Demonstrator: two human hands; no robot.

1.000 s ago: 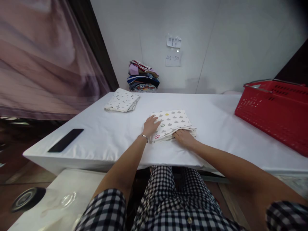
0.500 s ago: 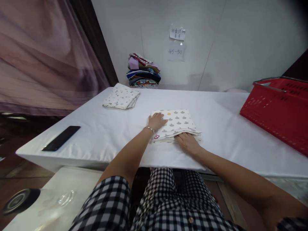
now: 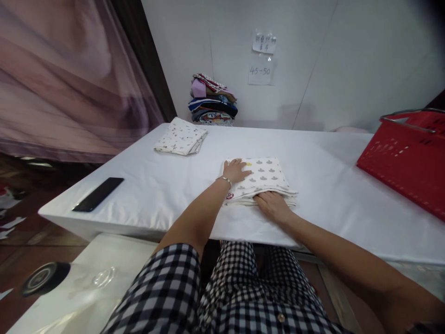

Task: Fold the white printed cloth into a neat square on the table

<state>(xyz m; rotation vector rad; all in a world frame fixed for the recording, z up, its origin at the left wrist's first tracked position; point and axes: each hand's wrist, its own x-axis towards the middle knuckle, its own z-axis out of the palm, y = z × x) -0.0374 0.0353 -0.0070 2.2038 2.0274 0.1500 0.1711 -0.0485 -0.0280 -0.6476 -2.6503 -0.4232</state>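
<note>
The folded white cloth [image 3: 266,174], printed with grey shapes and a yellow one near its far edge, lies flat on the near part of the white-covered table [image 3: 323,185], its longer side running left to right and its loose layers along the near edge. It lies directly under the left hand [image 3: 235,171], whose palm rests on its left part with the fingers spread apart, pointing right and a little to the far side. The right hand [image 3: 274,206] comes in from the near right, its fingers tucked beneath the raised upper layer; the tips are hidden, so whether they pinch anything is unclear. That hand is the nearer one to the layered edge, and the cloth's bulk lies on the far side of it, while the left hand sits farther in. Well apart on the far left is another folded patterned cloth [image 3: 182,137], and on the near left lies a flat black object [image 3: 98,195]. A red basket [image 3: 406,167] stands at the right. Beyond the table's far edge, a stack of coloured fabrics [image 3: 212,102] sits left of a paper sign [image 3: 260,72] reading 45-50.
</note>
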